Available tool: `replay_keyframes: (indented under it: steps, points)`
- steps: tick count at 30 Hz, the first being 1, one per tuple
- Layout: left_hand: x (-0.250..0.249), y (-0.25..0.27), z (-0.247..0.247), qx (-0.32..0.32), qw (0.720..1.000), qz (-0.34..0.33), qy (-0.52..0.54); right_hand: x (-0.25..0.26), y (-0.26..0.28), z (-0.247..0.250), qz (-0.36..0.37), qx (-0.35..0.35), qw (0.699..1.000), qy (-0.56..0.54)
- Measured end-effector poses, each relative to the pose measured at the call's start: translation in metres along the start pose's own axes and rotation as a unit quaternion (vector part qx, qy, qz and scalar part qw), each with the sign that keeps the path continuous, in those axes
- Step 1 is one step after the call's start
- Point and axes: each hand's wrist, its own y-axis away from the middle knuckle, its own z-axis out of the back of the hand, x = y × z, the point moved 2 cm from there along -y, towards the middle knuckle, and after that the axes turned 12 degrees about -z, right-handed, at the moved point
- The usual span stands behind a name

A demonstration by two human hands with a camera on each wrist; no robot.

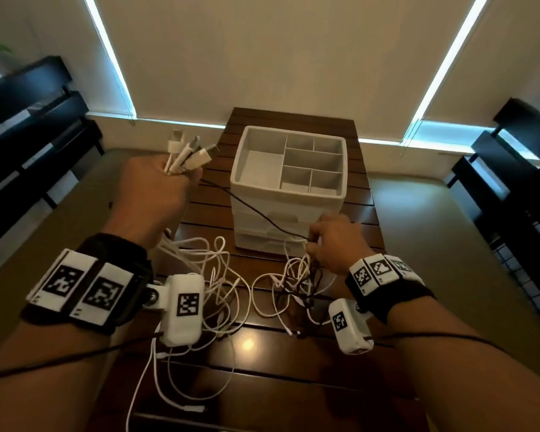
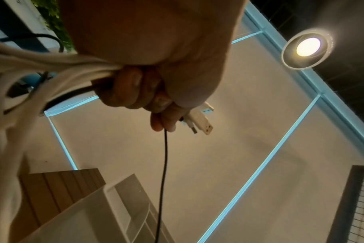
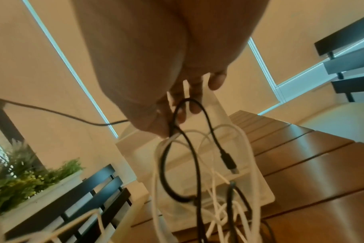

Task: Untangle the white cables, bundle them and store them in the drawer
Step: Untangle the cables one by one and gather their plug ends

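Observation:
My left hand (image 1: 156, 188) is raised left of the white drawer unit (image 1: 289, 188) and grips a bunch of white cables (image 1: 186, 152) by their plug ends, which stick up from the fist (image 2: 148, 92). The cables hang down to a loose white tangle (image 1: 219, 275) on the wooden table (image 1: 293, 385). A thin black cable (image 1: 256, 210) runs from that fist across the unit's front to my right hand (image 1: 331, 241). That hand pinches black and white strands (image 3: 172, 131) above a second mixed tangle (image 1: 293, 282). A black plug (image 3: 229, 162) dangles below it.
The drawer unit's top is an open tray with several empty compartments (image 1: 312, 157); its drawers (image 1: 262, 232) look closed. Dark benches (image 1: 28, 126) flank the table on both sides (image 1: 512, 169). A planter with greenery (image 3: 25, 177) stands at the left.

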Motion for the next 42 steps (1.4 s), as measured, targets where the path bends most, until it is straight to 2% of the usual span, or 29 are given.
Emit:
replay_keyframes:
  steps: [2, 5, 7, 9, 11, 12, 13, 16, 19, 22, 25, 27, 28, 29, 32, 34, 39, 40, 42]
  points:
    - [0.004, 0.002, 0.0, -0.006, 1.0, 0.013, 0.002, 0.001, 0.002, 0.007, -0.01, -0.025, 1.0, -0.014]
    - [0.009, 0.0, 0.003, -0.039, 0.999, 0.026, -0.004, -0.003, 0.004, 0.007, -0.05, 0.033, 0.998, -0.029]
    - [0.012, -0.001, 0.006, -0.036, 0.999, 0.019, -0.025, -0.004, 0.005, 0.009, -0.057, 0.023, 0.997, -0.038]
    - [0.017, -0.002, 0.006, 0.001, 0.996, 0.011, -0.088, 0.001, 0.008, 0.016, -0.03, -0.001, 0.989, -0.148]
    - [0.021, -0.002, 0.003, 0.046, 0.981, 0.009, -0.186, 0.008, 0.011, 0.026, -0.008, -0.011, 0.956, -0.293]
    - [0.02, 0.0, 0.0, 0.058, 0.976, 0.002, -0.211, 0.012, 0.012, 0.031, -0.006, -0.02, 0.947, -0.321]
    - [0.016, 0.002, -0.004, 0.06, 0.975, -0.007, -0.213, 0.014, 0.012, 0.035, -0.005, -0.022, 0.951, -0.309]
    - [-0.003, 0.015, -0.028, 0.071, 0.99, -0.035, -0.12, 0.026, 0.013, 0.038, 0.007, 0.004, 0.977, -0.215]
    - [-0.017, 0.033, -0.061, 0.166, 0.985, -0.032, 0.024, 0.041, 0.018, 0.04, 0.043, 0.025, 0.974, -0.221]
    - [-0.01, 0.04, -0.085, 0.256, 0.965, -0.043, 0.03, 0.046, 0.021, 0.044, 0.075, 0.045, 0.959, -0.268]
    - [-0.005, 0.04, -0.093, 0.291, 0.954, -0.065, -0.011, 0.042, 0.026, 0.044, 0.043, 0.11, 0.932, -0.343]
    - [-0.006, 0.037, -0.09, 0.274, 0.959, -0.067, -0.021, 0.036, 0.026, 0.038, 0.004, 0.165, 0.909, -0.383]
    - [-0.008, 0.034, -0.087, 0.254, 0.965, -0.065, -0.017, 0.033, 0.025, 0.036, -0.006, 0.182, 0.907, -0.38]
    - [-0.01, 0.03, -0.083, 0.237, 0.969, -0.065, -0.013, 0.029, 0.024, 0.033, -0.008, 0.19, 0.916, -0.352]
    - [-0.018, 0.017, -0.072, 0.203, 0.973, -0.099, -0.055, 0.022, 0.018, 0.023, 0.001, 0.18, 0.967, -0.179]
    - [-0.023, 0.009, -0.062, 0.169, 0.977, -0.112, -0.063, 0.02, 0.015, 0.016, -0.001, 0.149, 0.983, -0.112]
    - [-0.025, -0.002, -0.036, 0.112, 0.982, -0.13, -0.079, 0.019, 0.008, 0.013, -0.005, 0.044, 0.985, -0.164]
    - [-0.025, -0.004, -0.032, 0.095, 0.983, -0.133, -0.078, 0.02, 0.009, 0.013, 0.004, 0.048, 0.982, -0.18]
    - [-0.029, -0.003, -0.027, 0.072, 0.986, -0.134, -0.067, 0.023, 0.01, 0.011, 0.024, 0.102, 0.977, -0.187]
